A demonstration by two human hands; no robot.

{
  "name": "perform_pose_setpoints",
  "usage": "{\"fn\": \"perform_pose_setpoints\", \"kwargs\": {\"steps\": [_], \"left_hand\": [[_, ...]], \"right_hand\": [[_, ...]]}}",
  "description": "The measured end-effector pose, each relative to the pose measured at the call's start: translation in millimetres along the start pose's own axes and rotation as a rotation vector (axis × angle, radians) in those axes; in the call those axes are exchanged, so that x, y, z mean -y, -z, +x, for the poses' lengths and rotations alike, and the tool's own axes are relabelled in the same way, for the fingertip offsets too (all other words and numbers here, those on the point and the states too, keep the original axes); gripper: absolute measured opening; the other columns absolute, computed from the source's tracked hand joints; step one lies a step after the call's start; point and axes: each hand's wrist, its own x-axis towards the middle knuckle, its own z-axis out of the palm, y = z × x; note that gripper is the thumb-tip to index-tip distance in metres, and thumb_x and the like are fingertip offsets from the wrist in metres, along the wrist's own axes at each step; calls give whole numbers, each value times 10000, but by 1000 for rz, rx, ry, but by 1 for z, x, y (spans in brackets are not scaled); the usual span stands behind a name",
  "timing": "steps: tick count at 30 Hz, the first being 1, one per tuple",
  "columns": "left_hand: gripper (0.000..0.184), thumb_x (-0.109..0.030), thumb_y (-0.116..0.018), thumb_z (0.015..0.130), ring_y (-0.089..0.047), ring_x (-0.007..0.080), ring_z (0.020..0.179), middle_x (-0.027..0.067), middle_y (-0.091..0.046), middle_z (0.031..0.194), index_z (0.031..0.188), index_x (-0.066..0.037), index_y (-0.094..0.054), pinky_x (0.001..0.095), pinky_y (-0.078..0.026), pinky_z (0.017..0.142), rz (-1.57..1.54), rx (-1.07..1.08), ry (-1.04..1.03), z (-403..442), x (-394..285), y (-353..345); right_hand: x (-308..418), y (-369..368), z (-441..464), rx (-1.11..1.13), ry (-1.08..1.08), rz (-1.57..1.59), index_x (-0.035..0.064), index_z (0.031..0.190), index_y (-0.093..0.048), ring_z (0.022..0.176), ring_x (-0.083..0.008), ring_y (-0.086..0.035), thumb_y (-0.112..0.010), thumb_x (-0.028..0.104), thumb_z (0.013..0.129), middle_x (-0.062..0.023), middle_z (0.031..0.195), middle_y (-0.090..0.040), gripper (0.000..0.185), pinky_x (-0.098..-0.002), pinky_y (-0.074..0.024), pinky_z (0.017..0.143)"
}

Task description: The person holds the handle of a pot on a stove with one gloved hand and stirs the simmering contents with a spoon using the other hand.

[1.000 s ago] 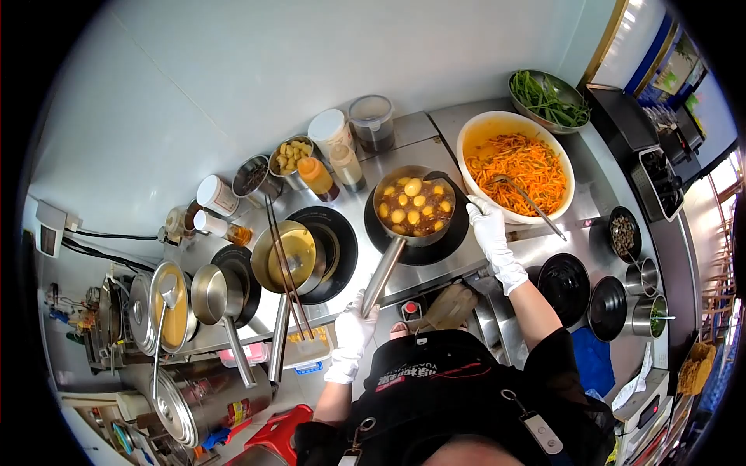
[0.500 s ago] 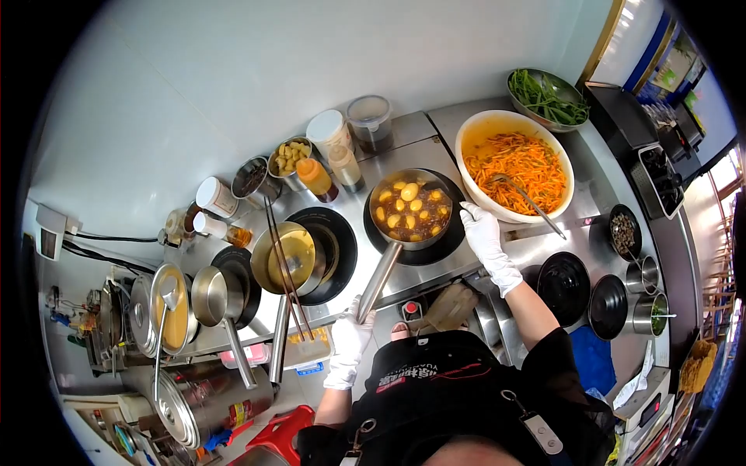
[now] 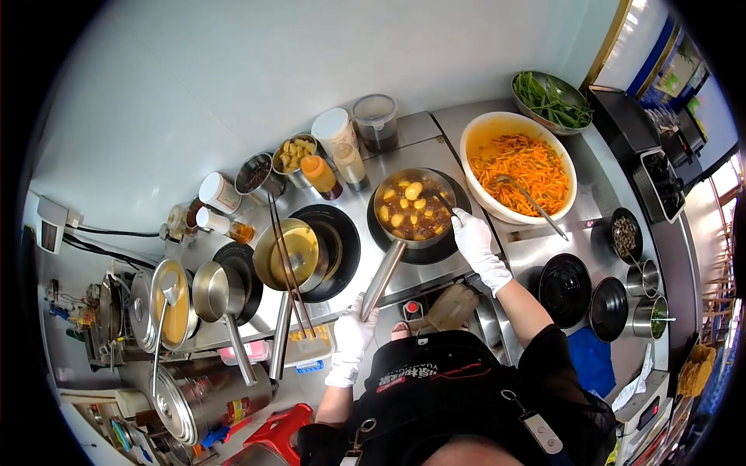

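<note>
White-gloved, my left hand [image 3: 353, 332] is wrapped round the long handle of a steel saucepan [image 3: 384, 273]. The pan rests on a round black burner [image 3: 465, 203]. In it, several yellowish egg-like pieces [image 3: 413, 189] sit in bubbling brown liquid. My right hand [image 3: 472, 237], also gloved, is closed at the pan's right side on a thin dark utensil [image 3: 444, 204]. Its far end dips into the liquid, so I cannot make out its kind. Left of this pan, a second saucepan [image 3: 272, 260] holds yellow liquid, with long chopsticks [image 3: 284, 260] lying across it.
Right of the pan stands a big white bowl [image 3: 571, 182] of shredded carrot with a ladle [image 3: 532, 206]. Behind it is a metal bowl [image 3: 579, 128] of green vegetables. Squeeze bottles [image 3: 320, 177] and tubs line the wall. Black bowls [image 3: 565, 290] sit at the right; another saucepan [image 3: 210, 291] is left.
My right hand has moved slightly left and down with the utensil, whose tip has shifted in the pan. The left hand keeps its hold on the handle.
</note>
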Motion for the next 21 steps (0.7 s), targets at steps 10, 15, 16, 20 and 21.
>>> {"fn": "perform_pose_setpoints", "kwargs": {"steps": [10,15,16,20,21], "left_hand": [[503,-310,-670,829,-670,377,774,224,-673,871,1252,-49,-596,425,-535,698,8,37,3,1,3,-2],[522,-310,-698,814,-680,371,795,244,-677,890,1243,-28,-603,413,-539,712,3,29,8,0,-1,2],[522,-310,-698,814,-680,371,795,244,-677,890,1243,-28,-603,413,-539,712,1,27,11,0,-1,2],[525,-313,-704,808,-679,373,800,243,-677,899,1240,-31,-605,415,-540,713,-15,18,8,0,0,0],[527,-313,-706,806,-679,373,799,242,-678,901,1239,-31,-606,415,-540,713,-14,20,10,1,0,0]], "right_hand": [[26,-16,-8,173,-12,-214,76,1121,-657,838,-352,-678,-524,294,927,-170,863,-697,320,-449,-533,752],[25,-19,-15,209,-33,-189,76,1120,-654,837,-355,-677,-513,296,933,-168,858,-697,321,-460,-529,756],[24,-16,-17,214,-37,-180,79,1119,-656,839,-355,-677,-516,296,931,-170,858,-697,319,-460,-528,759],[16,-13,-18,188,-35,-173,85,1109,-664,841,-354,-675,-523,298,927,-174,856,-696,313,-456,-527,761],[17,-9,-17,173,-32,-157,84,1105,-672,838,-353,-673,-530,301,925,-175,871,-695,316,-452,-528,763]]}}
